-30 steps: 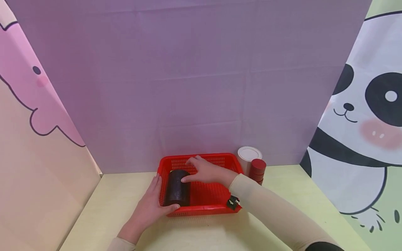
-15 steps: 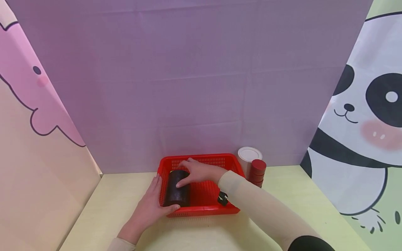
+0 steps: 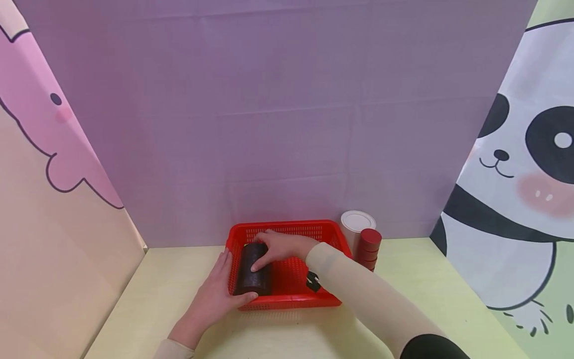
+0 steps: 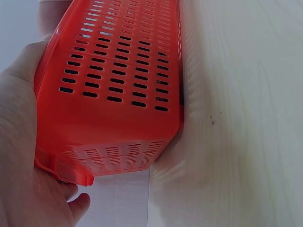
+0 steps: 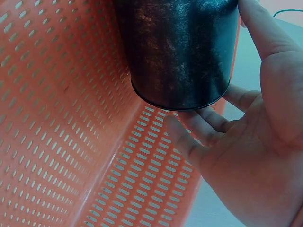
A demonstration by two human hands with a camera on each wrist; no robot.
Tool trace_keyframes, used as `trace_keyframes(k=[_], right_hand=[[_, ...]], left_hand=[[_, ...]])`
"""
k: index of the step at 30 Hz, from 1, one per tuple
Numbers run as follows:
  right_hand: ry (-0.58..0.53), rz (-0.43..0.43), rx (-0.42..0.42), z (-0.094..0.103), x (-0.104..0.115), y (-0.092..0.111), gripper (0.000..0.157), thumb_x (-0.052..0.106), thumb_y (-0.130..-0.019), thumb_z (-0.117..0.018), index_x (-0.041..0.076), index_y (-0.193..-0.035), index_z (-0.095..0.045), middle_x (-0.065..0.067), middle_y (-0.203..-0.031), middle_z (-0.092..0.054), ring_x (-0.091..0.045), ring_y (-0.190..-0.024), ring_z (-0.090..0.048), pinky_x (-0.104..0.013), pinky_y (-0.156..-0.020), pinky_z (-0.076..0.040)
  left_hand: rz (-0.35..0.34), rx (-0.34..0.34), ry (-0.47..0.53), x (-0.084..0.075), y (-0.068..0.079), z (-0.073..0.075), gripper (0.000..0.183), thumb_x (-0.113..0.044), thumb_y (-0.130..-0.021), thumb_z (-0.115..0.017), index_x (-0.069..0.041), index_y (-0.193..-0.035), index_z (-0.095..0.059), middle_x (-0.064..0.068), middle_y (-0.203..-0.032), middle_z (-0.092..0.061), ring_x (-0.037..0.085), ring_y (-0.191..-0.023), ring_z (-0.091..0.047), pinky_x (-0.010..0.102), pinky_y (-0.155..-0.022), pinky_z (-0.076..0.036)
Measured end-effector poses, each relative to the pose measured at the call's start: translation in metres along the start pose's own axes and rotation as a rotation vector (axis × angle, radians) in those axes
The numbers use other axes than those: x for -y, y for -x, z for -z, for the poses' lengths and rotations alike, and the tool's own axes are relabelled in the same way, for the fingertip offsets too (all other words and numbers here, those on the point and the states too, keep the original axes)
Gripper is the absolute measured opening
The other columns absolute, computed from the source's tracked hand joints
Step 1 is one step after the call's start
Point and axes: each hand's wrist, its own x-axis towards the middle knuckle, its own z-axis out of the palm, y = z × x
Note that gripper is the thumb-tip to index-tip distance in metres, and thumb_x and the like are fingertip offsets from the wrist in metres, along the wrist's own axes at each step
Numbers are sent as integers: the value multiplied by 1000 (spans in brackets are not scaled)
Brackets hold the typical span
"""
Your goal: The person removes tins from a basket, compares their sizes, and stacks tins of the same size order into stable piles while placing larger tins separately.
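Note:
A red perforated plastic basket (image 3: 291, 297) stands on the table. Inside its left part lies a dark cylindrical can (image 3: 253, 274), on its side; in the right wrist view the can (image 5: 180, 52) shows a scuffed dark surface and a rimmed end. My right hand (image 3: 280, 247) reaches in from the right and grips the can, thumb on its upper side and fingers round its far end. My left hand (image 3: 218, 291) holds the basket's front left corner, thumb along the front rim and fingers along the left side. In the left wrist view those fingers curl around the rim.
Right behind the basket stands a container with a white lid (image 3: 357, 221). Beside it is a stack of round red pieces (image 3: 369, 244). A purple backdrop (image 3: 278, 124) rises behind the pale wooden table (image 3: 269, 339), with printed panels at both sides.
My right hand has moved left and slightly lower over the can, from loosely spread fingers to closer around it. The left hand, basket and can have hardly moved.

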Motion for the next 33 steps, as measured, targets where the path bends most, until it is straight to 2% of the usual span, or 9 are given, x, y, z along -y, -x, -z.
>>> trace_keyframes(k=[7,11,20,27,33], right_hand=[[-105,5,32,1,0,1,93,51,-80,-98,21,-156,-55,4,-142,-62,-19,-126,-58,-40,-102,-62],[-125,12,45,1,0,0,89,48,-81,-98,21,-154,-56,6,-138,-64,-18,-124,-59,-38,-100,-63],[-133,104,56,1,7,1,77,42,-82,-98,22,-146,-58,10,-127,-65,-15,-117,-61,-33,-92,-64],[-132,79,44,1,15,11,81,38,-83,-98,23,-150,-55,8,-131,-63,-15,-121,-59,-33,-92,-64],[-146,28,6,-2,29,19,84,34,-83,-99,21,-154,-54,4,-131,-63,-18,-120,-59,-35,-93,-63]], left_hand=[[-4,-1,1,-1,0,0,138,-72,-79,-89,-4,-176,-20,18,-183,-20,43,-167,-24,64,-117,-48],[-5,2,4,-2,0,0,138,-72,-79,-88,-4,-176,-20,18,-183,-20,43,-167,-23,64,-117,-48],[14,7,4,-2,0,-1,138,-76,-79,-86,-7,-177,-17,14,-184,-17,39,-168,-21,63,-118,-48],[13,8,4,-1,-1,-2,138,-73,-79,-88,-7,-177,-18,14,-183,-19,40,-166,-24,64,-114,-52],[4,7,22,-2,0,-2,136,-72,-81,-88,-6,-177,-18,15,-183,-19,41,-167,-23,63,-117,-50]])
